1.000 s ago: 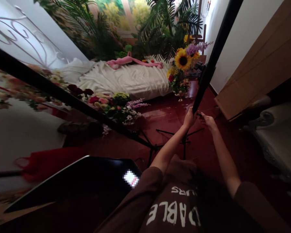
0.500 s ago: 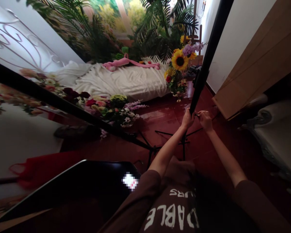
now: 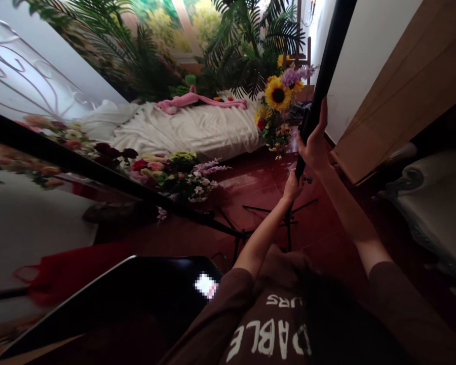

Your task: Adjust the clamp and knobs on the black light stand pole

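A black light stand (image 3: 336,45) with a thick upper pole slants up from the floor on my right. My left hand (image 3: 293,186) is wrapped round its lower pole, just above the spread legs (image 3: 289,218). Beside that hand sticks out a small black knob (image 3: 307,180). My right hand (image 3: 314,147) is higher up at the thicker part, with the pole between the thumb and the fingers. Its fingers are stretched and apart, lying along the pole rather than closed round it.
A second black pole (image 3: 79,170) crosses on the left. A dark glossy panel (image 3: 110,299) lies in front of me at lower left. Artificial flowers (image 3: 175,172) and a draped white bench (image 3: 190,126) stand ahead. A brown board (image 3: 399,96) leans at right, near a wrapped pale seat (image 3: 441,197).
My right hand has left the small knob and moved up to the thicker part of the pole, its fingers now spread. My left hand stays on the lower pole.
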`<state>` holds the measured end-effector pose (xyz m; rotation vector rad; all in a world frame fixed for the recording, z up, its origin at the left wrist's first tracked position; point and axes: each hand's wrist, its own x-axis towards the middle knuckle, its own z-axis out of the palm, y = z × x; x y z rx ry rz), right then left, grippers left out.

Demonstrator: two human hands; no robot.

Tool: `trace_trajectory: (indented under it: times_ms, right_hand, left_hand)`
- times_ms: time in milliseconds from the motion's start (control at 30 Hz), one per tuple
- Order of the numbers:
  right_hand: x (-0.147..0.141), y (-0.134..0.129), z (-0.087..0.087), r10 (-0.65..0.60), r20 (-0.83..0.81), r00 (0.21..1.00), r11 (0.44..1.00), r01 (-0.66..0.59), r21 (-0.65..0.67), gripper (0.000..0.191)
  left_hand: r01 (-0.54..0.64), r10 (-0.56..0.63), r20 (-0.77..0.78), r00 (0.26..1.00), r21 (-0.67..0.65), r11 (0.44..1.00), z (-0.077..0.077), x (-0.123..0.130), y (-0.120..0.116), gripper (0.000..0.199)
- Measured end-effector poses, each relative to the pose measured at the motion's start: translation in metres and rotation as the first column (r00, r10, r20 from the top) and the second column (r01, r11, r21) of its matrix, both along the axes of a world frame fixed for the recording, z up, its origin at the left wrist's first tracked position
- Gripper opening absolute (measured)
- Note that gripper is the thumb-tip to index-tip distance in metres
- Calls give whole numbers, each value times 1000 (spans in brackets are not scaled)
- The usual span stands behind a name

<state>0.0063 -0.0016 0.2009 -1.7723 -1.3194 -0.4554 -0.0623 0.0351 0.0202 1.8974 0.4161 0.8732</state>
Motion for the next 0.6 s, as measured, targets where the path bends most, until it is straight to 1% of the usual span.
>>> trace_trajectory:
  times_ms: [67, 133, 267, 333, 400, 467, 533, 600]
  right_hand:
    - [3, 9, 2, -18, 47, 999, 999, 16, 32, 75]
    - [4, 10, 1, -24, 56, 998, 999, 22, 40, 73]
    - [-2, 5, -5, -53, 42, 998, 998, 52, 19, 73]
    - [-5, 2, -9, -71, 27, 997, 997, 71, 9, 75]
    - [-7, 1, -17, -76, -10, 997, 997, 75, -1, 77]
    - [-8, 0, -29, -63, -69, 996, 998, 62, -15, 77]
    - [-9, 0, -44, -46, -138, 989, 999, 43, -29, 76]
    - [-10, 0, -60, -50, -196, 979, 998, 43, -38, 76]
  left_hand:
    - [15, -15, -3, 1000, -13, 1000, 1, -1, 0, 30]
    - [31, -30, 2, 1000, -30, 999, 3, -2, 0, 33]
    - [48, -47, 6, 999, -78, 996, 6, -3, 1, 38]
    - [38, -38, -7, 999, -77, 996, 6, -3, 1, 39]
    - [28, -29, -9, 1000, -58, 998, 5, -3, 1, 40]
    - [32, -33, -3, 999, -41, 999, 2, -2, 3, 39]
    - [49, -49, 0, 999, -31, 998, -2, -1, 5, 40]
    - [71, -70, 15, 997, -17, 997, -5, -1, 7, 48]
